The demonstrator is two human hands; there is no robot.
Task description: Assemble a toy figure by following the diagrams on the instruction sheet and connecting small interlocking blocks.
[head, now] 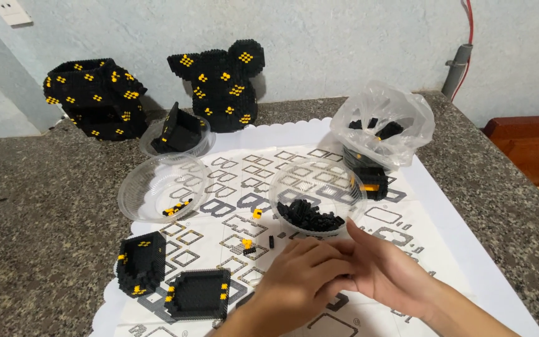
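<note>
My left hand [297,278] and my right hand [385,268] meet low in the middle, fingertips pressed together over a printed instruction sheet [244,171]. What they pinch is hidden. Just beyond them stands a clear bowl of small black bricks [316,196]. Loose yellow and black bricks [249,244] lie on the sheet to the left of my hands. A flat black brick tray [199,293] and a black-and-yellow brick block [140,263] sit at the lower left.
Two large black-and-yellow brick builds, a boxy one [98,97] and an eared one [223,87], stand at the back by the wall. A clear bowl with a few yellow bricks [160,187], a bowl holding a black piece [179,134] and a plastic bag of bricks [385,128] sit on the granite counter [32,212].
</note>
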